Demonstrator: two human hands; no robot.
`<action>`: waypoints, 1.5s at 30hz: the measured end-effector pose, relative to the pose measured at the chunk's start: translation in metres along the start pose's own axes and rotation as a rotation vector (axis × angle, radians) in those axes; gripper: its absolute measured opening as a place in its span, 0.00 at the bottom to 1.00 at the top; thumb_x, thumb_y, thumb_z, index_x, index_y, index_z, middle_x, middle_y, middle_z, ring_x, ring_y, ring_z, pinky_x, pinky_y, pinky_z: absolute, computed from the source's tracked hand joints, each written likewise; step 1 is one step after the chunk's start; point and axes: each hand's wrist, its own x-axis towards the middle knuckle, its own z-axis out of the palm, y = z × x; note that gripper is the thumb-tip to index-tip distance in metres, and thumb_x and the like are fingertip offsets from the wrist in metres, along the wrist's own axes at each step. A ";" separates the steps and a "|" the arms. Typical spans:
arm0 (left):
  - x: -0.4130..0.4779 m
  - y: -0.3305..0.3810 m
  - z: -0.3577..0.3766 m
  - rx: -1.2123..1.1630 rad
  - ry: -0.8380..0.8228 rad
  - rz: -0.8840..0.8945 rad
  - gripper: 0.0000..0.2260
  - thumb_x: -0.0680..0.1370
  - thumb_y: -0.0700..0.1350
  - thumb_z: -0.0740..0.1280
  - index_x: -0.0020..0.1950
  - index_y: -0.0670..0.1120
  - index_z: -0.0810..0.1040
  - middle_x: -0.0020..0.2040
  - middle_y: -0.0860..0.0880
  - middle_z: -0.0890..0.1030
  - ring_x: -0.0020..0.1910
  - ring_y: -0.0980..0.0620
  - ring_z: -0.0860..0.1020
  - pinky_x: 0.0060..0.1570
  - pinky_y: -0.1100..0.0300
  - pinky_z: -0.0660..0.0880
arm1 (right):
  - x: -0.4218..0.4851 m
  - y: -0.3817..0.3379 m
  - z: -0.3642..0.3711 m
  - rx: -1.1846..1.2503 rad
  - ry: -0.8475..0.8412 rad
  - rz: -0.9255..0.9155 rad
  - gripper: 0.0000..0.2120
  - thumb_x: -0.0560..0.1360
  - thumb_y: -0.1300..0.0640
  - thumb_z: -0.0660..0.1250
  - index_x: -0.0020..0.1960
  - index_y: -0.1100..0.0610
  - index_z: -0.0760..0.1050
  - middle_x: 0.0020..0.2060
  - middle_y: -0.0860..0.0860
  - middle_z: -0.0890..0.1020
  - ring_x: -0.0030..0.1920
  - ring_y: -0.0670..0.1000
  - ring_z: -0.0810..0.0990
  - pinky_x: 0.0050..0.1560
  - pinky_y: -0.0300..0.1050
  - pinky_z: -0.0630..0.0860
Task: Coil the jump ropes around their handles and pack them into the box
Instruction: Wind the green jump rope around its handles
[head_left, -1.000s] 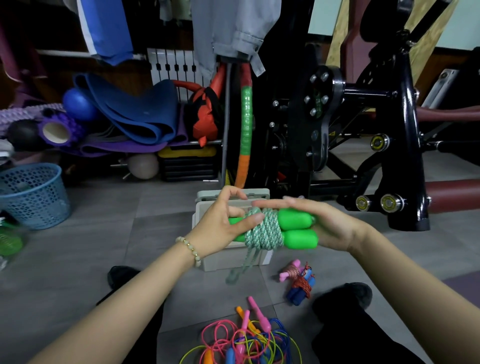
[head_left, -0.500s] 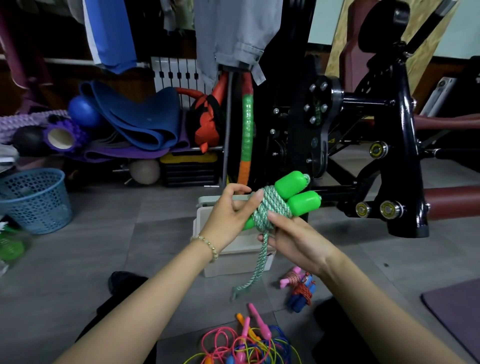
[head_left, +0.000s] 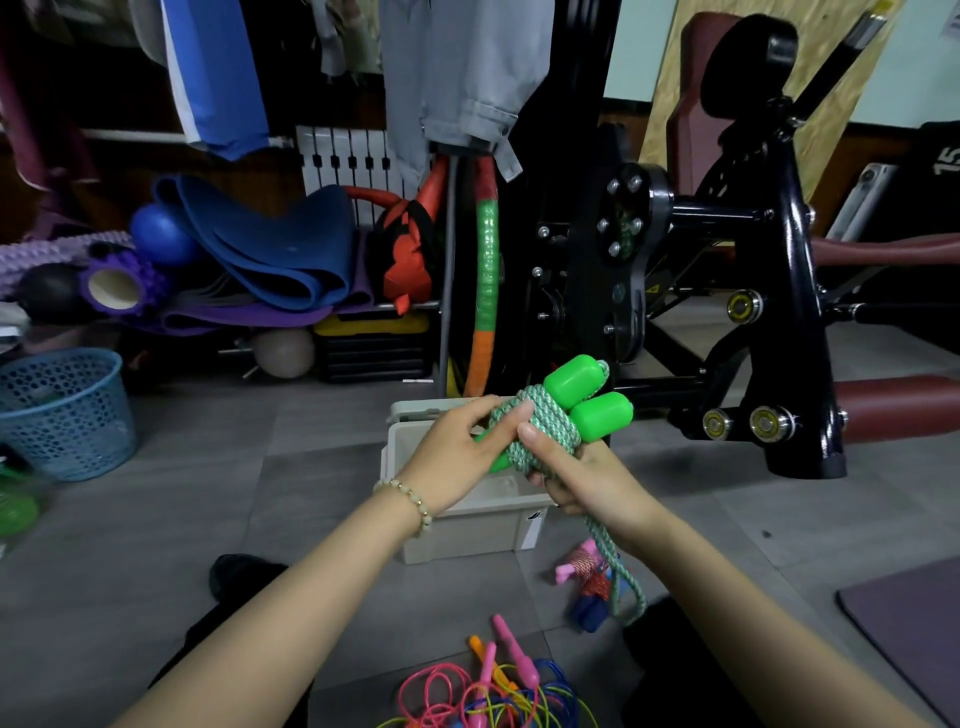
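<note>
**Green jump rope held in both hands above the box**

The grey tiled floor (head_left: 208, 493) fills the lower part of the view. A black exercise machine (head_left: 789, 291) stands at the back right. At the back left lie folded blue mats (head_left: 270, 249), and a blue perforated basket (head_left: 67, 410) stands at the left edge. In the middle is an open beige box (head_left: 467, 535), directly under the hands. A tangle of thin coloured jump ropes (head_left: 488, 691) lies on the floor at the bottom edge.

The left hand (head_left: 457, 457) grips the green jump rope (head_left: 545, 431) from the left, fingers curled on the coil. The right hand (head_left: 587, 483) holds it from below, thumb pressing on the windings. Its two green handles (head_left: 602, 415) point up and to the right, side by side. The loose end (head_left: 621, 582) hangs down from the right hand. Behind this end, a small coiled rope with pink and blue handles (head_left: 584, 582) lies on the floor, just beside the box. A bead bracelet (head_left: 410, 499) sits on the left wrist.
</note>
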 end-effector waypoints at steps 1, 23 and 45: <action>0.001 -0.002 0.000 -0.029 -0.009 -0.018 0.17 0.71 0.69 0.61 0.45 0.58 0.79 0.41 0.64 0.81 0.45 0.66 0.77 0.49 0.68 0.71 | -0.001 -0.002 -0.001 -0.004 -0.017 0.004 0.17 0.70 0.43 0.64 0.42 0.57 0.72 0.29 0.52 0.72 0.20 0.43 0.59 0.20 0.33 0.55; -0.033 0.004 -0.003 0.132 -0.013 0.029 0.17 0.75 0.64 0.54 0.51 0.53 0.71 0.41 0.60 0.76 0.37 0.62 0.74 0.42 0.57 0.72 | -0.016 -0.012 0.019 -0.018 0.013 0.347 0.23 0.74 0.30 0.51 0.43 0.49 0.70 0.26 0.50 0.67 0.20 0.43 0.55 0.21 0.33 0.51; -0.037 0.015 0.008 -0.371 -0.115 -0.347 0.16 0.78 0.60 0.55 0.50 0.53 0.76 0.29 0.54 0.77 0.27 0.57 0.74 0.28 0.62 0.73 | -0.018 -0.005 0.012 0.038 -0.037 0.190 0.16 0.78 0.40 0.55 0.41 0.52 0.67 0.21 0.43 0.66 0.21 0.43 0.58 0.24 0.36 0.51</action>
